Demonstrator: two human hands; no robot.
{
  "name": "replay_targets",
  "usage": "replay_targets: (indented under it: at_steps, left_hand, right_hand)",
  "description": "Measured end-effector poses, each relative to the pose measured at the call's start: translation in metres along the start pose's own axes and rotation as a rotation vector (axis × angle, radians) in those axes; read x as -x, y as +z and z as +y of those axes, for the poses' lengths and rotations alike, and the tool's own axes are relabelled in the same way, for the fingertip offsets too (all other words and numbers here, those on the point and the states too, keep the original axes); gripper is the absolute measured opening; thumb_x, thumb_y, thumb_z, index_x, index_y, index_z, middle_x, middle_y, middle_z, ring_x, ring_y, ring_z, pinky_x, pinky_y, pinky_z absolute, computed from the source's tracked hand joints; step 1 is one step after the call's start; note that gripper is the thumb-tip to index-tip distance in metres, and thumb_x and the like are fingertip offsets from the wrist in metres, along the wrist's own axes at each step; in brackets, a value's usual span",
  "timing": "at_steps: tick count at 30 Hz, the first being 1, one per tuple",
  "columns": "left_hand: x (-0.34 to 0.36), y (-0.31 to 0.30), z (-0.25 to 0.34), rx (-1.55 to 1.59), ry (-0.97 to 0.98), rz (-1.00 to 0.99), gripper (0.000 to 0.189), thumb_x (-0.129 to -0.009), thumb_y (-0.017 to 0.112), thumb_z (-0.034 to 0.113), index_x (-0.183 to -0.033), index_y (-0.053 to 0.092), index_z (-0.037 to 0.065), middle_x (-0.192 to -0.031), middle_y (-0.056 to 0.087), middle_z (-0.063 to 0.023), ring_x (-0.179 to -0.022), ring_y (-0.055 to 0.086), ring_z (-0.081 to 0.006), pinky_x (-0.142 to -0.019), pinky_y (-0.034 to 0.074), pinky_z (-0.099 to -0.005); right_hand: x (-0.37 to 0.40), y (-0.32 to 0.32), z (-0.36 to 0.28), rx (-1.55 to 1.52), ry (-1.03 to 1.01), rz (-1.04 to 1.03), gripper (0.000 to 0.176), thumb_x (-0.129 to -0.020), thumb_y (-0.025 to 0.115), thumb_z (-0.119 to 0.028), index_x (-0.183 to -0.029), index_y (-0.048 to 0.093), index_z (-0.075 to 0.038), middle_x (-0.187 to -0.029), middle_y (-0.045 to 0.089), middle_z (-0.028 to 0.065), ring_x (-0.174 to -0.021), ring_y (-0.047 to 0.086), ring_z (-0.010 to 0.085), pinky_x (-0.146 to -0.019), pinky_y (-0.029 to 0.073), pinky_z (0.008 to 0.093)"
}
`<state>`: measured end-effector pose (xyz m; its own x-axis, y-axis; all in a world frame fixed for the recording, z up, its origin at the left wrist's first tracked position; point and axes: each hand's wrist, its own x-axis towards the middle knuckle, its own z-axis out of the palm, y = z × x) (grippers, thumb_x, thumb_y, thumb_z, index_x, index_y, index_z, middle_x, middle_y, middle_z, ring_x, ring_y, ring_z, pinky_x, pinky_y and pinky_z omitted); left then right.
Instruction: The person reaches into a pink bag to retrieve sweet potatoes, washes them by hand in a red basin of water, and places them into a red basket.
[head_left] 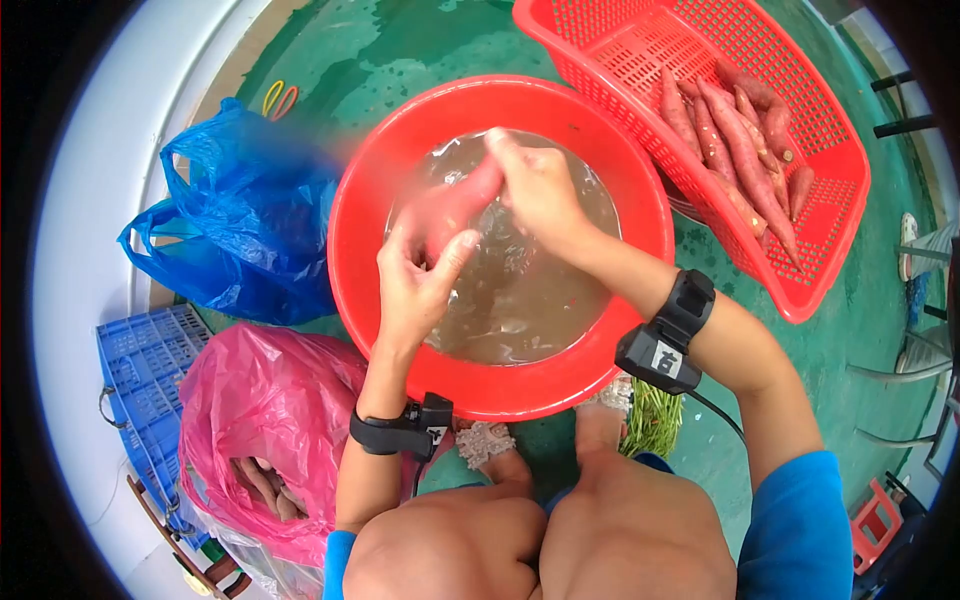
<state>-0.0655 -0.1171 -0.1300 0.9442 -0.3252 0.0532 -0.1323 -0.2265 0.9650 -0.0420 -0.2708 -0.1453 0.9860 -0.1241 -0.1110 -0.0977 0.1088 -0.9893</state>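
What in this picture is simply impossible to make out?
All in the head view:
The sweet potato: motion-blurred, its ends covered by the left hand and right hand.
The basin bottom: hidden under cloudy water.
The blue bag: crumpled plastic hides its contents.
The red basket: far corner cut off by the top edge.

A rough floor-level washing spot, seemingly a yard or back work area rather than a fitted kitchen. The wet, green-painted concrete floor (400, 50) carries a red basin (350, 250) of murky water, a basket (835, 195) of sweet potatoes (745, 150), plastic bags (240, 210) and a blue crate (140, 360). Chair legs (885, 372) stand at the floor's right edge.
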Motion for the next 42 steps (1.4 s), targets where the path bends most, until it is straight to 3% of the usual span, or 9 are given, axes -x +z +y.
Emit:
replay_targets:
  at_steps: [2,10,20,24,26,32,37,39,42]
  left_hand:
    - [0.001,0.003,0.003,0.087,-0.055,-0.004,0.043,-0.079,0.058,0.008,-0.117,0.04,-0.003,-0.102,0.054,-0.011,-0.081,0.054,-0.0124,-0.069,0.046,-0.0245]
    - [-0.003,-0.004,0.004,0.387,-0.366,0.001,0.039,-0.09,0.036,0.034,-0.103,0.047,0.0,-0.072,0.05,-0.0054,-0.054,0.048,-0.0114,-0.052,0.042,-0.0221]
    - [0.0,-0.001,0.004,0.826,-0.838,-0.168,0.037,-0.09,0.033,0.039,-0.098,0.044,0.005,-0.062,0.047,-0.006,-0.042,0.042,-0.013,-0.041,0.04,-0.0276]
    - [-0.001,-0.003,-0.017,0.869,-0.844,-0.066,0.035,-0.09,0.031,0.038,-0.099,0.043,0.006,-0.066,0.047,-0.0065,-0.047,0.044,-0.015,-0.045,0.041,-0.0301]
    - [-0.004,-0.003,-0.029,0.875,-0.903,0.22,0.035,-0.09,0.031,0.038,-0.1,0.042,0.006,-0.072,0.048,-0.0069,-0.054,0.047,-0.0171,-0.051,0.043,-0.0319]
    - [-0.001,-0.014,-0.084,1.061,-1.1,0.31,0.03,-0.086,0.046,0.031,-0.1,0.046,0.003,-0.082,0.05,-0.008,-0.075,0.05,-0.0227,-0.072,0.044,-0.0369]
    - [-0.003,-0.005,-0.092,0.952,-1.252,0.267,0.039,-0.083,0.052,0.032,-0.105,0.044,0.002,-0.094,0.053,-0.012,-0.087,0.053,-0.0252,-0.08,0.043,-0.0394]
    - [0.002,-0.004,-0.106,0.919,-1.12,0.138,0.039,-0.084,0.049,0.039,-0.102,0.047,0.004,-0.089,0.055,-0.0112,-0.081,0.055,-0.0235,-0.077,0.045,-0.0391]
    - [-0.002,0.004,-0.083,0.967,-1.055,0.142,0.025,-0.083,0.049,0.019,-0.1,0.046,0.001,-0.087,0.053,-0.0106,-0.084,0.053,-0.0228,-0.078,0.045,-0.0364]
  right_hand:
    - [-0.004,-0.004,0.002,-0.171,0.255,0.077,0.044,-0.086,0.044,-0.038,-0.059,0.054,-0.005,-0.044,0.04,-0.0007,-0.036,0.037,0.0071,-0.031,0.028,0.0243]
    - [0.007,-0.01,-0.017,0.075,-0.013,-0.281,0.036,-0.082,0.051,-0.036,-0.076,0.057,-0.001,-0.063,0.054,0.0021,-0.053,0.048,0.0089,-0.049,0.039,0.0265]
    - [-0.004,-0.008,0.006,0.013,-0.012,-0.032,0.047,-0.087,0.041,-0.033,-0.057,0.051,0.002,-0.047,0.044,0.0033,-0.045,0.041,0.01,-0.044,0.036,0.0277]
    - [-0.007,-0.015,0.023,-0.003,0.482,-0.295,0.034,-0.087,0.043,-0.032,-0.082,0.054,0.0,-0.062,0.05,0.005,-0.049,0.048,0.0125,-0.047,0.044,0.0259]
    - [-0.008,-0.013,0.054,0.16,0.797,-0.479,0.031,-0.086,0.043,-0.028,-0.09,0.053,0.001,-0.075,0.052,0.0086,-0.058,0.052,0.0146,-0.049,0.045,0.0278]
    - [-0.02,-0.004,0.073,0.751,1.026,-0.582,0.035,-0.082,0.046,-0.027,-0.102,0.053,0.001,-0.102,0.055,0.0143,-0.089,0.058,0.0249,-0.063,0.05,0.0371]
    - [-0.02,0.012,0.062,0.272,0.811,-0.108,0.031,-0.082,0.046,-0.024,-0.096,0.055,0.002,-0.096,0.059,0.0145,-0.082,0.06,0.0241,-0.068,0.05,0.0366]
    - [-0.017,0.017,0.053,-0.403,0.795,-0.58,0.029,-0.079,0.052,-0.026,-0.092,0.057,0.0,-0.088,0.061,0.012,-0.081,0.06,0.025,-0.067,0.049,0.0356]
    - [-0.015,0.017,0.017,0.051,0.558,-0.691,0.032,-0.08,0.051,-0.024,-0.097,0.056,0.004,-0.096,0.059,0.0119,-0.088,0.057,0.0252,-0.075,0.048,0.0343]
